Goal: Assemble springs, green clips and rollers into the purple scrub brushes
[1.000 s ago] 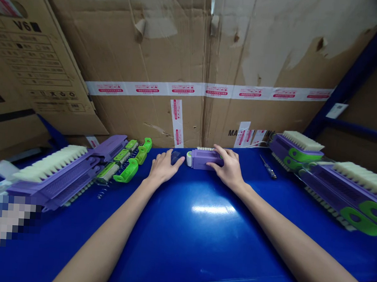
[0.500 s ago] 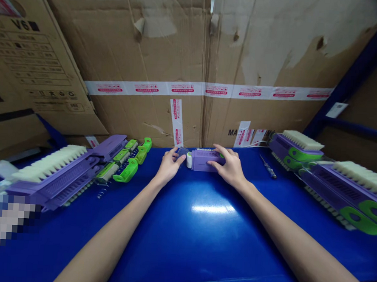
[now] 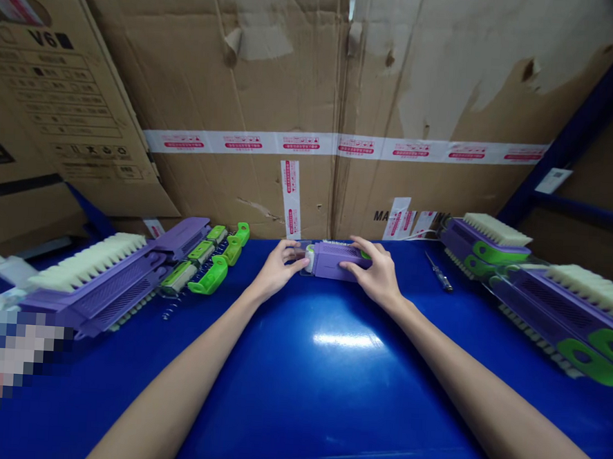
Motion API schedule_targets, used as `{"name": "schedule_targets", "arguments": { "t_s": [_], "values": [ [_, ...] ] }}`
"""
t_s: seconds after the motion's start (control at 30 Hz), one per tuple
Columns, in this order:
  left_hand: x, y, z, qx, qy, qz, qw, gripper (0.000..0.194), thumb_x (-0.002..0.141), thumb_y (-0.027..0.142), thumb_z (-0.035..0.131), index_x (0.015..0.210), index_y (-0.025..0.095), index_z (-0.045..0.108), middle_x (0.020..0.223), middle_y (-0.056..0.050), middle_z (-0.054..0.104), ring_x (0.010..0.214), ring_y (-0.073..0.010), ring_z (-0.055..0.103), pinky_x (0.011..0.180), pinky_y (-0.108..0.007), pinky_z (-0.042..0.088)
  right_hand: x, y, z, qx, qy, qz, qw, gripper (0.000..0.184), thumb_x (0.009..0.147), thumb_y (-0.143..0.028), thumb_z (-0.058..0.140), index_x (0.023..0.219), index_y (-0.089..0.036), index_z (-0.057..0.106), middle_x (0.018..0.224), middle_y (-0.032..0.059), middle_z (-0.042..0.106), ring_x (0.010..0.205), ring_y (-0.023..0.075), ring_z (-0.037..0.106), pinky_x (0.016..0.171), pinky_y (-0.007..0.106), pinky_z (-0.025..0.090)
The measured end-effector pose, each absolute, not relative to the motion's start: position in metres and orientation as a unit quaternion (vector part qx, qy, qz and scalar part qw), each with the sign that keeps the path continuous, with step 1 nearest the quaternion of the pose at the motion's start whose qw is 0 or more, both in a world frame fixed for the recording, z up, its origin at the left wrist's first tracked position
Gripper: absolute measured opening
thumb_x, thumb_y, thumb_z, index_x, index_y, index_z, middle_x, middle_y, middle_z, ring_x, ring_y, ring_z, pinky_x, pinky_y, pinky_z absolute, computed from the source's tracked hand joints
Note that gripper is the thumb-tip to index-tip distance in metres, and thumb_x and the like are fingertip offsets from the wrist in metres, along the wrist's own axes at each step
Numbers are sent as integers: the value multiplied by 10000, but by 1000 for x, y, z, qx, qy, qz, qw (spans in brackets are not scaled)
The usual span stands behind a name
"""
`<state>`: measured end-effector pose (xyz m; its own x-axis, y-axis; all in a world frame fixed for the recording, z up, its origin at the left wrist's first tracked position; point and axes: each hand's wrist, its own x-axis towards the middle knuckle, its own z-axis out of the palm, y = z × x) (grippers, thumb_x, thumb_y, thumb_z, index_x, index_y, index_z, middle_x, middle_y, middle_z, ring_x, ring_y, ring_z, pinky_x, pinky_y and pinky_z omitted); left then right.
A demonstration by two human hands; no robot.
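Note:
A purple brush body [image 3: 330, 261] lies near the back of the blue table, with bristles along its far side. My right hand [image 3: 379, 270] grips its right part, thumb on the near side and fingers behind, around a bit of green. My left hand [image 3: 279, 266] is closed on a clear plastic cover [image 3: 305, 247] at the brush's left end, with the thumb touching the white end piece [image 3: 309, 259]. The cover surrounds or overlaps that end; I cannot tell which.
Purple brushes [image 3: 95, 289] stand at left beside green caps [image 3: 213, 274], green-and-clear parts [image 3: 179, 277] and a spring [image 3: 168, 309]. At right are a screwdriver [image 3: 440, 274] and more purple-green brushes [image 3: 545, 310]. Cardboard [image 3: 231, 100] backs the blue table [image 3: 296, 395].
My left hand has moved right with the clear cover, which now overlaps the brush's left end. My right hand still holds the brush. The view has shifted slightly.

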<state>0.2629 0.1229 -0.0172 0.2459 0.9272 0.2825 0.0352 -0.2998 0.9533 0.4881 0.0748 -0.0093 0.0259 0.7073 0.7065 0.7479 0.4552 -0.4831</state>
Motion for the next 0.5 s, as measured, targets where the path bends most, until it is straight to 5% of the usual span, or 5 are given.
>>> {"name": "schedule_targets", "arguments": {
  "t_s": [0.5],
  "values": [
    [259, 121, -16, 653, 370, 485, 450, 508, 609, 324, 780, 994, 156, 495, 1013, -123, 696, 997, -225, 654, 960, -444, 461, 488, 75, -8, -528, -714, -35, 459, 501, 764, -360, 686, 1235, -250, 555, 1062, 52, 698, 1007, 276, 586, 876, 443, 409]
  ]
}}
